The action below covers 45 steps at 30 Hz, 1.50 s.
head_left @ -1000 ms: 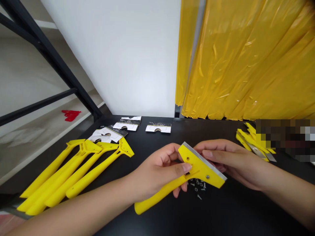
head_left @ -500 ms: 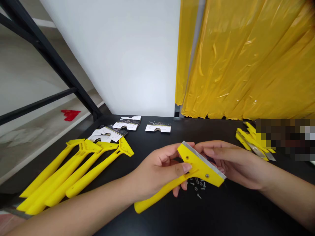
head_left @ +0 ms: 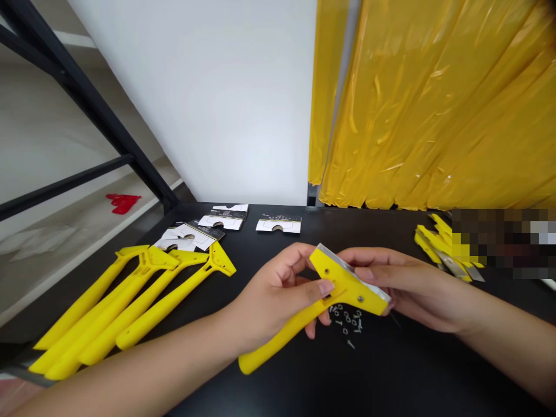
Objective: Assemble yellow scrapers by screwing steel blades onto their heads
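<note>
A yellow scraper [head_left: 278, 341] is raised above the black table, its handle slanting down to the left. My left hand [head_left: 291, 295] is closed around its neck, thumb pressed on the flat of the head. A metal strip runs along the head's upper edge, and a screw sits in the hole nearer its right end; the other hole looks dark. My right hand [head_left: 386, 278] grips that metal edge, thumb on top and fingers hidden behind. Under the scraper, several small screws and nuts [head_left: 347, 324] lie loose on the table.
Several yellow scraper handles [head_left: 174, 295] lie side by side at left. Behind them are printed cards [head_left: 191, 234], with another card [head_left: 278, 224] further right. Yellow pieces and metal blades [head_left: 447, 255] are piled at right. A white panel [head_left: 208, 104] and yellow plastic sheeting [head_left: 434, 104] stand behind.
My right thumb has come forward onto the scraper's metal edge, and the right fingers have closed in on it. The scraper's head has shifted slightly up and left.
</note>
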{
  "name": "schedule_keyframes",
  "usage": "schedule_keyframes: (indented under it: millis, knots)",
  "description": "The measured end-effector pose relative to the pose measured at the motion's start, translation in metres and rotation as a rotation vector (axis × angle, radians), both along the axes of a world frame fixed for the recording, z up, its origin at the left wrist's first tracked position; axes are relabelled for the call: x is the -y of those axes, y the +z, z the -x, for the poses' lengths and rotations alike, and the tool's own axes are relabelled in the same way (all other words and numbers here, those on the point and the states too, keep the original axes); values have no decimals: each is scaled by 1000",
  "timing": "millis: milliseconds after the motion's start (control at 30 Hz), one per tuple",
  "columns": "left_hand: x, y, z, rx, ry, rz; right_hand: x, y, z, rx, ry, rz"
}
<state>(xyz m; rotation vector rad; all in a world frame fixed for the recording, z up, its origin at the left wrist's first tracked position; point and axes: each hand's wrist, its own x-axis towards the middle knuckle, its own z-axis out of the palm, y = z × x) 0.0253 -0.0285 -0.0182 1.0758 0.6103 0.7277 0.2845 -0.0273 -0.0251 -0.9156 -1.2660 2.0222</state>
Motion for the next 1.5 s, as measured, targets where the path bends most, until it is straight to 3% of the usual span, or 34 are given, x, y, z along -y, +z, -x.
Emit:
schedule_keyframes:
  millis: [100,200,433,533,900,1000,1167,1500]
  knots:
    - [-1,0,-1,13,39,-13,1,0,2,-54,22,21]
    - [-1,-1,-1,-5,75,0,0,1,4,2,-78,-36]
    - [-7,-1,2,-48,194,62,-12,-1,-3,-7,-515,-375]
    - [-12,-2,3,-52,233,72,-13,-5,-2,39,-597,-519]
    - [-17,-3,5,-89,313,115,-5,-8,-6,603,-670,-955]
    - [-18,-4,5,-86,315,116,6,-2,-1,605,-623,-1080]
    - [-16,-5,5,-93,305,116,18,7,15,540,-405,-1302]
    - [-16,-5,3,-90,286,116,15,2,18,558,-334,-1362]
